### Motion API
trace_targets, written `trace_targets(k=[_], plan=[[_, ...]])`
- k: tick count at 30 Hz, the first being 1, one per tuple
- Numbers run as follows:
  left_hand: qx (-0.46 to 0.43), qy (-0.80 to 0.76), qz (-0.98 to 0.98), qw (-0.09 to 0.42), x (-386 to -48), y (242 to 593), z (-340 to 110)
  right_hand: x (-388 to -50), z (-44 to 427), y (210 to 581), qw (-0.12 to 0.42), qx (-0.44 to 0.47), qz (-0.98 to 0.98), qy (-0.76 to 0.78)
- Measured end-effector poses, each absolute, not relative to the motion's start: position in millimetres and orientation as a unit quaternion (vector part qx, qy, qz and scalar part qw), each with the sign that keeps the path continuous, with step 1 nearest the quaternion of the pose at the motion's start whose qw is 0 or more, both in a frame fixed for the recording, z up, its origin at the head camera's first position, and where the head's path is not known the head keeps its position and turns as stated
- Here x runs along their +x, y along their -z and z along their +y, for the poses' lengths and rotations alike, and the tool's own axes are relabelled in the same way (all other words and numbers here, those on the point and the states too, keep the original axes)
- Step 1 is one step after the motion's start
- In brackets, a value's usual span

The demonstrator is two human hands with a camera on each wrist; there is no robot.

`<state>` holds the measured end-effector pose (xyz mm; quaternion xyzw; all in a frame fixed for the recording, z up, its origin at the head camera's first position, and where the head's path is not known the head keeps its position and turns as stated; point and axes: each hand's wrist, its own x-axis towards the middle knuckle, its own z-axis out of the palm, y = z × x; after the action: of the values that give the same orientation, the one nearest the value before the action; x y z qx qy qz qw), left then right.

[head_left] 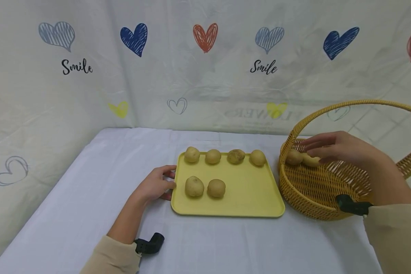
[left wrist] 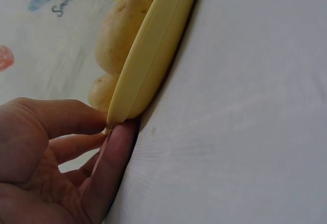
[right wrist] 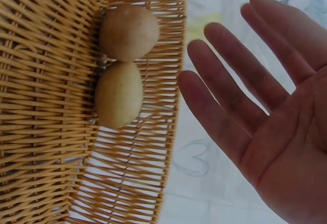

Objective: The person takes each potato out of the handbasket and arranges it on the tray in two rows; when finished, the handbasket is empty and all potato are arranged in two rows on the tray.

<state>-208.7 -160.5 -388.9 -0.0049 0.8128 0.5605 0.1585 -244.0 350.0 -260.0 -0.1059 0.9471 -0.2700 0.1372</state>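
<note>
My left hand (head_left: 156, 184) holds the left edge of a yellow tray (head_left: 244, 190). The left wrist view has that hand's fingertips (left wrist: 120, 139) against the tray's rim at one corner. Several potatoes (head_left: 216, 188) lie on the tray, a row along the far side and two nearer ones at the left. My right hand (head_left: 346, 148) is above the wicker basket (head_left: 308, 196), holding nothing. Straight, spread fingers show in the right wrist view. Below it, two potatoes (right wrist: 129, 33) touch each other against the basket's wall.
The basket's tall arched handle (head_left: 356, 102) rises around my right forearm. A white cloth (head_left: 205, 243) covers the table, and a hanging sheet (head_left: 178, 76) printed with hearts stands behind it. Each wrist wears a black camera mount (head_left: 150, 243).
</note>
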Motion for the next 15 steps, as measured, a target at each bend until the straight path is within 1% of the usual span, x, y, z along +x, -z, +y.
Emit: trace_targets(k=[8,15], plan=[[-0.01,-0.561,0.812,0.161,-209,388,-160,-254,359,271,0.107,-0.054,0.955,0.271],[-0.012,-0.563,0.811,0.159,-210,389,-161,-260,370,281,0.09,-0.044,0.961,0.257]])
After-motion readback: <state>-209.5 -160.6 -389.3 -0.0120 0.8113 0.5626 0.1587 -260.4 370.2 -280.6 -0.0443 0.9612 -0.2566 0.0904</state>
